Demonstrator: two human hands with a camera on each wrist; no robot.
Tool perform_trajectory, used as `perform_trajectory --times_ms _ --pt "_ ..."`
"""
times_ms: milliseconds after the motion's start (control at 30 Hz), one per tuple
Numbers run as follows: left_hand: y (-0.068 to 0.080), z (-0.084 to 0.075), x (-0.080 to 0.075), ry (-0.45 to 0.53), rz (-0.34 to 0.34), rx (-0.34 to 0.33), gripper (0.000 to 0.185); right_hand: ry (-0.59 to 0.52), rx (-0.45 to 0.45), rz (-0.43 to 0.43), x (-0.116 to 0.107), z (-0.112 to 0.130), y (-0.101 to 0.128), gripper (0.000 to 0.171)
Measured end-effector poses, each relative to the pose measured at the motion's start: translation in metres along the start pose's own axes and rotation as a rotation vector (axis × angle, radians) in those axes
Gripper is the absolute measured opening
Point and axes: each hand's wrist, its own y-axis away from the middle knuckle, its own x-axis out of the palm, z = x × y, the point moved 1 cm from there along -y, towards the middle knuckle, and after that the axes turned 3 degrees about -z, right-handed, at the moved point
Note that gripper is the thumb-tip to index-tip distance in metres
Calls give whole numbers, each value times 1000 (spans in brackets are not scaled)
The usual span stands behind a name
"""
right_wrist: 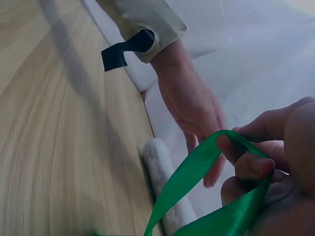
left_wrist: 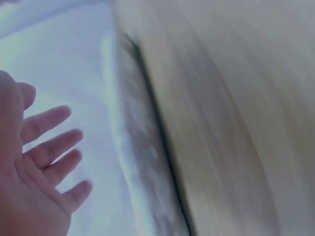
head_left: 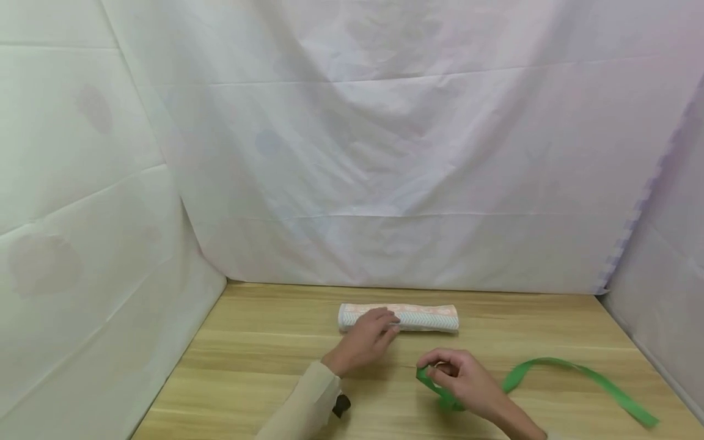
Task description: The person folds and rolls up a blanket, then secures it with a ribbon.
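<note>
A rolled pale patterned cloth (head_left: 423,318) lies across the far middle of the wooden table (head_left: 264,354). My left hand (head_left: 389,324) reaches over the roll's left part with straight, spread fingers, at or just above its surface. The left wrist view shows the open left hand (left_wrist: 54,152) beside the blurred roll (left_wrist: 138,147). My right hand (head_left: 436,370) is nearer me and pinches one end of a green ribbon (head_left: 577,370), whose long tail trails right over the table. In the right wrist view the ribbon (right_wrist: 197,167) loops round the right hand's fingers (right_wrist: 253,164), with the roll (right_wrist: 162,182) behind.
White sheets (head_left: 385,153) hang as walls at the back and on both sides of the table. A black strap (head_left: 341,405) sticks out from the left sleeve cuff. The ribbon's free end lies near the table's right front edge.
</note>
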Motion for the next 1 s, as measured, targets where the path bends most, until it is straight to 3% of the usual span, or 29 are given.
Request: perform_trajectory --times_ms 100,167,333,433,533,633,733,1000 --pt "6 -14 -4 270 76 -49 41 -23 -27 37 5 7 -1 19" --pt "11 -22 -8 444 150 -122 46 -37 -63 62 8 11 -1 18" --pt "26 -38 -15 767 317 -226 58 -80 -150 105 9 23 1 16" --pt "33 -42 -18 894 377 -189 62 -129 -185 137 7 30 2 17" --pt "38 -44 -20 1001 398 -90 57 -167 -205 160 3 33 4 18" --pt "43 -43 -22 1080 383 -1 45 -164 -204 153 -3 35 6 19" --pt "49 -38 -25 1129 364 19 38 -139 -198 131 -10 35 10 19" --pt "61 -23 -42 1046 312 26 27 -88 -167 96 -30 34 19 20"
